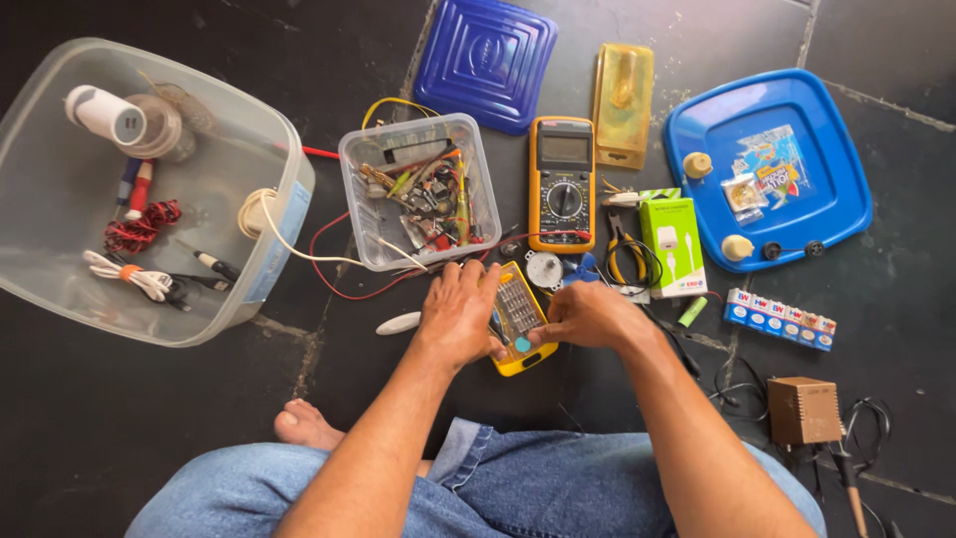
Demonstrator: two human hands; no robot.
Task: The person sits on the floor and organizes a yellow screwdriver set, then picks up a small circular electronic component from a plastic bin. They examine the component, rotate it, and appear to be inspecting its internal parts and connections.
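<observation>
Both hands, left hand (456, 317) and right hand (590, 315), fingers curled, pinch the light, rigid yellow screwdriver-bit case (518, 317) by its edges.

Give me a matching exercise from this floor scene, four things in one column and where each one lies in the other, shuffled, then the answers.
Things:
1. yellow digital multimeter
2. red and black coiled wire
3. yellow plastic bit-set case
4. strip of blue and white batteries

Places:
A. under the left hand and right hand
B. inside the big clear plastic tub
C. just below the blue square tray
D. right of the small clear parts box

Pairs: 1-D, 2-B, 3-A, 4-C
</observation>
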